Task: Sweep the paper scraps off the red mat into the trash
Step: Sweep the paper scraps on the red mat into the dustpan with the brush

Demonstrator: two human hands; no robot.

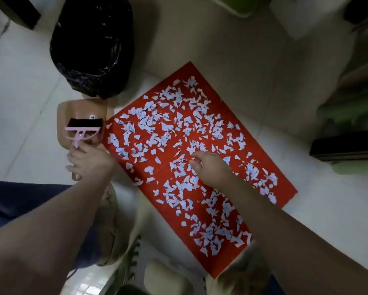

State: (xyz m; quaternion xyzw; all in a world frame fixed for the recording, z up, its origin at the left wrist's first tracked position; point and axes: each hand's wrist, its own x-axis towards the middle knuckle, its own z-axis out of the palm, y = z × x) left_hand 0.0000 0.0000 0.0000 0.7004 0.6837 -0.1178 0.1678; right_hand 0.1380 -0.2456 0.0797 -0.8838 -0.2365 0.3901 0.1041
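A red mat (202, 133) lies on the pale tiled floor, covered with several white paper scraps (178, 116). A bin lined with a black trash bag (93, 45) stands beyond its far left corner. A pink brush (80, 133) with dark bristles lies in a tan dustpan (83, 109) just left of the mat. My left hand (89, 162) is at the tip of the brush handle with its fingers spread, touching it. My right hand (210, 167) rests on the middle of the mat with its fingers bent down among the scraps; any pinched scrap is hidden.
A beige shoe (109, 226) and dark blue trouser leg (19, 201) are near the mat's front left edge. A slotted white plastic stool (136, 267) is at the bottom. A dark box (345, 145) and green items (349, 111) stand to the right.
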